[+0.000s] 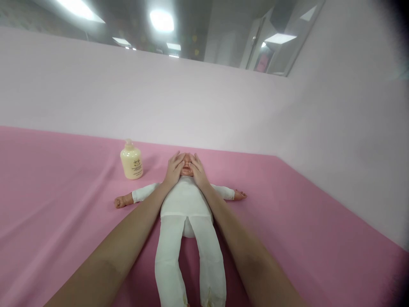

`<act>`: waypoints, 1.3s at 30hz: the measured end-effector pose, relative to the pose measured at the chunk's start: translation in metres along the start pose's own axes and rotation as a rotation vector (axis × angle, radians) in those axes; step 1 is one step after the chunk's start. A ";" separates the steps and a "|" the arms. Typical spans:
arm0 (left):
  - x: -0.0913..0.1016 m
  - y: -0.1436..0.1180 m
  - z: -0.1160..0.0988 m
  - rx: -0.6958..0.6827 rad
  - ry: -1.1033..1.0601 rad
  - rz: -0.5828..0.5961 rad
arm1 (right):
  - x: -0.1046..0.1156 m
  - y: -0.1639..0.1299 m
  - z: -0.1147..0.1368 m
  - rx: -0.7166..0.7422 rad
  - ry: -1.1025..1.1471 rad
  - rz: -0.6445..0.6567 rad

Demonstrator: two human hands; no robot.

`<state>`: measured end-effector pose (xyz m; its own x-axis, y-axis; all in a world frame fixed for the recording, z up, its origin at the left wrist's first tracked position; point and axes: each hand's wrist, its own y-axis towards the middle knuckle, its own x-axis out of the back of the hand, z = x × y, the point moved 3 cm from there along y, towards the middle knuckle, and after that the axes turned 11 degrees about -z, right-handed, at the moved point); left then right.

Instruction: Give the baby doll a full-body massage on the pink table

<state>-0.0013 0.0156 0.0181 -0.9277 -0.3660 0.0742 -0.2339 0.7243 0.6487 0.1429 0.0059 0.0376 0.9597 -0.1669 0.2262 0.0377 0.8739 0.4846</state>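
A baby doll (186, 198) with a white cloth body lies on its back, arms spread and legs toward me. My left hand (174, 169) rests along the left side of the doll's head, its fingers stretched out over the cheek and brow. On the other side my right hand (197, 169) lies the same way, fingers extended on the doll's face. Between the two hands the doll's mouth and chin show; the rest of its head is mostly covered. Neither hand grips anything.
A pale yellow pump bottle (131, 162) stands left of the doll's head. Pink cloth (76, 196) covers the table, with folds at the left. Behind it rises a white wall (159, 98) with a window or mirror (188, 38) above, reflecting ceiling lights.
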 end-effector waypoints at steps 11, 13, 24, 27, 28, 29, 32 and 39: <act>-0.001 -0.001 0.002 0.073 -0.007 -0.009 | 0.001 -0.001 0.003 0.005 -0.028 -0.003; -0.001 -0.002 0.003 0.119 -0.013 -0.016 | 0.001 -0.002 0.004 0.002 -0.025 -0.004; 0.001 -0.002 0.000 0.252 0.015 -0.024 | -0.001 0.002 -0.013 -0.216 0.045 -0.063; 0.001 -0.003 0.000 0.215 0.008 -0.027 | -0.001 0.002 -0.016 -0.249 0.041 -0.070; 0.001 -0.003 0.000 0.202 0.006 -0.027 | -0.001 0.002 -0.016 -0.250 0.039 -0.072; 0.000 -0.003 0.000 0.191 0.005 -0.026 | -0.001 0.002 -0.016 -0.247 0.037 -0.074; 0.001 -0.002 -0.002 0.158 0.007 -0.024 | -0.002 0.002 -0.015 -0.229 0.031 -0.076; 0.003 -0.002 -0.008 0.054 0.021 0.004 | -0.002 0.001 -0.011 -0.106 -0.004 -0.070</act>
<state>-0.0009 0.0085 0.0232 -0.9224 -0.3748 0.0934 -0.2458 0.7560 0.6066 0.1441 0.0117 0.0281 0.9525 -0.2307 0.1988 0.1338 0.9034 0.4074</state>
